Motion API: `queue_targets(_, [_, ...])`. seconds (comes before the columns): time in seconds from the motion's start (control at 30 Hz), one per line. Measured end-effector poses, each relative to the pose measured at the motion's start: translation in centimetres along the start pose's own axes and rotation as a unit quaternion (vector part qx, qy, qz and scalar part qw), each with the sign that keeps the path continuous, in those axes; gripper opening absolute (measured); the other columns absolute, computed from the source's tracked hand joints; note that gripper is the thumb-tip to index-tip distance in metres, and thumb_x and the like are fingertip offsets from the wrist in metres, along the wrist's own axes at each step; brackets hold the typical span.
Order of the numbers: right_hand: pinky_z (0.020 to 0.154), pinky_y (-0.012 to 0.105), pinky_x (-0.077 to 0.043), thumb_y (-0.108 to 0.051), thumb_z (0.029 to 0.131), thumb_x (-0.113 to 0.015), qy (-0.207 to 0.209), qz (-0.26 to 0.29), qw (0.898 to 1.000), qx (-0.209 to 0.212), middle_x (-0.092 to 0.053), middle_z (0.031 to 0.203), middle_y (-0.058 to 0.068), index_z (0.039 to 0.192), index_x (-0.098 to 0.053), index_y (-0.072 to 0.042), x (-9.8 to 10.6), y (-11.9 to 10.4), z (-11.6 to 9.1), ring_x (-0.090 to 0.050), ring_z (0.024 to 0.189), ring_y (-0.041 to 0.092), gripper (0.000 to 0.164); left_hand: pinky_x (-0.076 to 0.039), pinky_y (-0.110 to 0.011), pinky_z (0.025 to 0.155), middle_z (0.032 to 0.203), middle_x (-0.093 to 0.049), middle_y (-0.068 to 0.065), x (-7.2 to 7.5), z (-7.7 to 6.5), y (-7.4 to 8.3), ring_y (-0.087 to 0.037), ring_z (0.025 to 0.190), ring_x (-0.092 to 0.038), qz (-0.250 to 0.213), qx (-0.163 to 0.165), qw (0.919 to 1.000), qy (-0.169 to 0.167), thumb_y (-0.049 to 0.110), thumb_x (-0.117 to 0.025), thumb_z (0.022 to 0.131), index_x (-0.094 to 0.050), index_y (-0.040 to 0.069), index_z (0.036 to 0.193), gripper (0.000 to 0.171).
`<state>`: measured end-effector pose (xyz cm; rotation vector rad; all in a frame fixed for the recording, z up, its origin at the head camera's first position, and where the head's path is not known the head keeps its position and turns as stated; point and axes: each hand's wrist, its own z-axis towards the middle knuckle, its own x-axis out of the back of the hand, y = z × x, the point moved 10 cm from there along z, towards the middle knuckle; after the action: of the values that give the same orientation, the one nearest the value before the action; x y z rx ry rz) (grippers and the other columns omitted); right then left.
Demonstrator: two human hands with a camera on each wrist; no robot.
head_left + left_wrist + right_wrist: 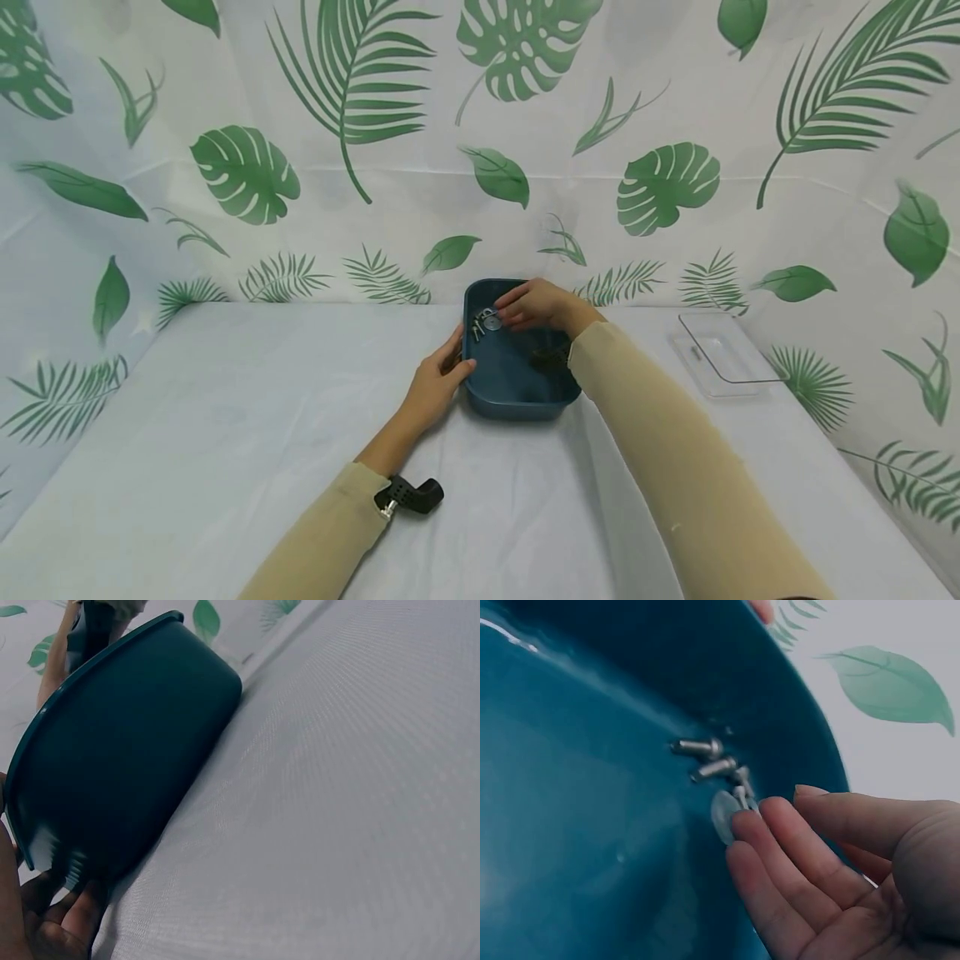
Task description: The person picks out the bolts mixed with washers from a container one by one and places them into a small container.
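Observation:
A dark blue plastic tub [517, 367] stands on the white-covered table. My left hand [437, 379] holds its left side, with the thumb at the rim and the fingers along the outer wall. In the left wrist view, curled fingers [79, 915] lie against the tub's wall [127, 727]. My right hand [536, 304] reaches inside near the far left corner. Several metal screws [716, 766] lie there beside a pale round disc [723, 816]. The right fingers [780, 870] are loosely extended, fingertips right at the disc.
A clear plastic box [720, 358] with a transparent lid [738, 346] overlapping it sits to the right. Leaf-printed white cloth [420, 183] hangs behind the table and along its sides. The left wrist wears a black camera mount [411, 495].

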<state>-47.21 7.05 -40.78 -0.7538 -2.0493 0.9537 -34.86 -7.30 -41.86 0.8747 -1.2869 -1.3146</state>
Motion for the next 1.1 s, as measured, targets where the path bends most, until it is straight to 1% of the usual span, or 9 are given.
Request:
queue_targets(0.17, [0.112, 0.045, -0.049, -0.002, 0.102, -0.054, -0.022, 0.017, 1.000, -0.004, -0.054, 0.147, 0.025, 0.146, -0.050, 0.004, -1.6, -0.1, 0.0, -0.058, 0.133, 0.038, 0.045, -0.040, -0.049, 0.118, 0.159, -0.038, -0.021, 0.0, -0.1, 0.0, -0.037, 0.145, -0.043, 0.005, -0.001, 1.0000, 0.003, 0.013, -0.055, 0.102, -0.028, 0.006, 0.159, 0.064])
queue_targets(0.27, [0.113, 0.046, -0.048, -0.001, 0.102, -0.053, -0.031, 0.022, 0.999, -0.005, -0.053, 0.148, 0.025, 0.145, -0.051, 0.005, -2.2, -0.1, 0.1, -0.055, 0.136, 0.039, 0.044, -0.040, -0.048, 0.118, 0.159, -0.038, -0.021, 0.0, 0.0, -0.2, -0.038, 0.145, -0.043, 0.010, -0.005, 0.9999, 0.009, 0.012, -0.054, 0.102, -0.028, 0.006, 0.159, 0.063])
queue_targets(0.43, [0.112, 0.046, -0.049, 0.000, 0.102, -0.053, -0.039, 0.035, 0.999, -0.010, -0.055, 0.146, 0.026, 0.144, -0.051, 0.006, -3.0, 0.0, 0.6, -0.054, 0.137, 0.038, 0.043, -0.040, -0.048, 0.118, 0.159, -0.039, -0.021, 0.1, 0.1, -0.1, -0.038, 0.144, -0.044, 0.006, -0.005, 0.9999, 0.007, 0.010, -0.054, 0.102, -0.028, 0.006, 0.159, 0.063])
queue_targets(0.47, [0.112, 0.046, -0.049, 0.000, 0.102, -0.053, -0.039, 0.040, 0.998, -0.012, -0.055, 0.146, 0.026, 0.144, -0.051, 0.006, -3.1, 0.1, 0.7, -0.055, 0.136, 0.038, 0.043, -0.039, -0.049, 0.119, 0.159, -0.038, -0.021, 0.1, 0.0, 0.1, -0.038, 0.144, -0.044, 0.004, -0.002, 1.0000, 0.005, 0.010, -0.055, 0.102, -0.028, 0.006, 0.159, 0.063])
queue_targets(0.57, [0.110, 0.043, -0.051, -0.001, 0.102, -0.053, -0.032, 0.049, 0.998, -0.021, -0.056, 0.144, 0.026, 0.144, -0.051, 0.005, -3.2, 0.4, 0.9, -0.059, 0.132, 0.035, 0.042, -0.040, -0.049, 0.118, 0.160, -0.038, -0.021, 0.0, 0.1, 0.1, -0.038, 0.145, -0.044, 0.005, -0.002, 1.0000, 0.003, 0.010, -0.054, 0.102, -0.028, 0.005, 0.159, 0.063])
queue_targets(0.73, [0.100, 0.037, -0.058, -0.003, 0.101, -0.057, -0.014, 0.060, 0.997, -0.036, -0.061, 0.140, 0.023, 0.140, -0.057, 0.002, -2.8, 1.1, 1.3, -0.070, 0.111, 0.024, 0.039, -0.040, -0.048, 0.118, 0.160, -0.037, -0.020, 0.0, 0.1, 0.2, -0.038, 0.144, -0.045, 0.008, -0.002, 1.0000, 0.003, 0.011, -0.054, 0.102, -0.028, 0.003, 0.159, 0.063])
queue_targets(0.83, [0.096, 0.035, -0.059, -0.004, 0.101, -0.058, -0.016, 0.061, 0.997, -0.039, -0.062, 0.139, 0.022, 0.139, -0.058, 0.002, -2.8, 1.3, 1.4, -0.072, 0.105, 0.021, 0.038, -0.040, -0.048, 0.118, 0.160, -0.037, -0.019, 0.0, 0.0, 0.4, -0.037, 0.144, -0.045, 0.010, -0.003, 0.9999, 0.003, 0.010, -0.055, 0.102, -0.028, 0.003, 0.159, 0.063])
queue_targets(0.93, [0.096, 0.036, -0.060, -0.004, 0.102, -0.057, -0.023, 0.060, 0.997, -0.038, -0.062, 0.140, 0.022, 0.140, -0.057, 0.001, -3.0, 1.3, 1.5, -0.071, 0.109, 0.024, 0.039, -0.039, -0.047, 0.119, 0.161, -0.037, -0.018, 0.0, 0.0, 0.4, -0.036, 0.144, -0.045, 0.008, -0.002, 1.0000, -0.001, 0.010, -0.054, 0.102, -0.028, 0.004, 0.159, 0.063])
queue_targets(1.1, [0.100, 0.039, -0.058, -0.005, 0.102, -0.057, -0.026, 0.058, 0.997, -0.037, -0.061, 0.141, 0.023, 0.142, -0.055, 0.001, -3.4, 1.1, 1.6, -0.067, 0.122, 0.031, 0.041, -0.040, -0.047, 0.118, 0.161, -0.036, -0.018, 0.1, -0.2, 0.4, -0.035, 0.145, -0.045, 0.008, -0.002, 1.0000, -0.004, 0.011, -0.054, 0.103, -0.027, 0.005, 0.160, 0.063])
